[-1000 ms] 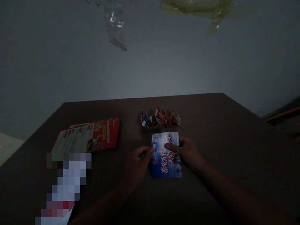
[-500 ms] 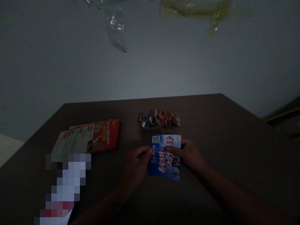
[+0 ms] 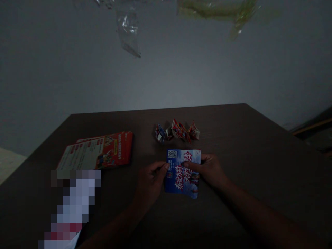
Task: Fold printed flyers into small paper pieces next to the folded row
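Note:
A blue printed flyer [image 3: 181, 178] with a QR code and large white-and-red lettering is held above the table, between both hands. My left hand [image 3: 153, 180] pinches its left edge, thumb on top and the fingers mostly hidden underneath. On the right edge, my right hand [image 3: 211, 169] grips it with the thumb lying across the lettering. Just beyond the flyer, several small folded paper shapes [image 3: 176, 130] stand in a row, printed in red, white and blue.
A stack of red-and-white printed leaflets [image 3: 114, 152] lies on the left of the dark table [image 3: 249, 138]. In front of it is a pixelated pale item [image 3: 75, 207]. Behind the table rises a grey wall [image 3: 166, 79] with clear plastic and yellowish tape stuck to it.
The flyer's lower edge has shifted slightly upward and its lower right corner a little left. Both hands keep nearly the same grip and place.

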`<state>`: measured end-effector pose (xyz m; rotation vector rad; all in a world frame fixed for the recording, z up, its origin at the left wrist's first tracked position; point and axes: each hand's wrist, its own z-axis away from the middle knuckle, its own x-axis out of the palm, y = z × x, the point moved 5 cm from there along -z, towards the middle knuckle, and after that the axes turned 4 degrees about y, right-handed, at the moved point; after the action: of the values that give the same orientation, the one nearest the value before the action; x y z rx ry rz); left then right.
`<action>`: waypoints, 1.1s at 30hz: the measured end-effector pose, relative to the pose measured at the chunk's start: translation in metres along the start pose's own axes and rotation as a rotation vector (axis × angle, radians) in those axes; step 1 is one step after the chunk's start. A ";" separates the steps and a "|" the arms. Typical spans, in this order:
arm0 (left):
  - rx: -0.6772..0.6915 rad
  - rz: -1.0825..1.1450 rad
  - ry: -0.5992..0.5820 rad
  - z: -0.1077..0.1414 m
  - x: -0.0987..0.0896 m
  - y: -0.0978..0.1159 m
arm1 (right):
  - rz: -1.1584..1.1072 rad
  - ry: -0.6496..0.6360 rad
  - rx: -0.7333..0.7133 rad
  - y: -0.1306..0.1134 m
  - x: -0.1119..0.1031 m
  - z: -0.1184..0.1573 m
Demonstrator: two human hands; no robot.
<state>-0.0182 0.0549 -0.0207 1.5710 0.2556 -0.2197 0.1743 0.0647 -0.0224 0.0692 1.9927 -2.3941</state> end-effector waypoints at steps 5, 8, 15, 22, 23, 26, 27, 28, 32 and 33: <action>-0.009 0.034 0.029 -0.001 -0.001 -0.003 | -0.038 -0.036 0.005 0.001 0.001 0.000; -0.049 0.086 0.032 -0.002 -0.003 -0.003 | -0.086 -0.077 0.035 0.004 0.003 -0.001; -0.209 0.312 0.118 -0.004 -0.006 -0.007 | -0.255 -0.100 0.086 0.011 0.003 -0.007; -0.242 0.350 0.149 -0.002 -0.004 -0.010 | -0.272 -0.108 0.106 0.007 0.002 -0.008; -0.238 0.338 0.149 -0.002 -0.004 -0.010 | -0.272 -0.113 0.108 0.007 0.002 -0.008; -0.216 0.287 0.154 -0.003 -0.006 -0.009 | -0.257 -0.112 0.120 0.008 0.001 -0.008; -0.203 0.270 0.152 -0.004 -0.007 -0.008 | -0.253 -0.106 0.117 0.008 0.000 -0.008; -0.188 0.252 0.149 -0.003 -0.008 -0.007 | -0.249 -0.096 0.110 0.009 -0.001 -0.008; -0.134 0.160 0.150 -0.002 -0.009 -0.002 | -0.243 -0.058 0.079 0.008 -0.004 -0.009; -0.123 0.142 0.151 -0.001 -0.009 -0.001 | -0.244 -0.057 0.079 0.008 -0.005 -0.009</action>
<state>-0.0274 0.0556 -0.0193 1.4779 0.2689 0.0247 0.1799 0.0717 -0.0316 -0.2523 1.9852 -2.5844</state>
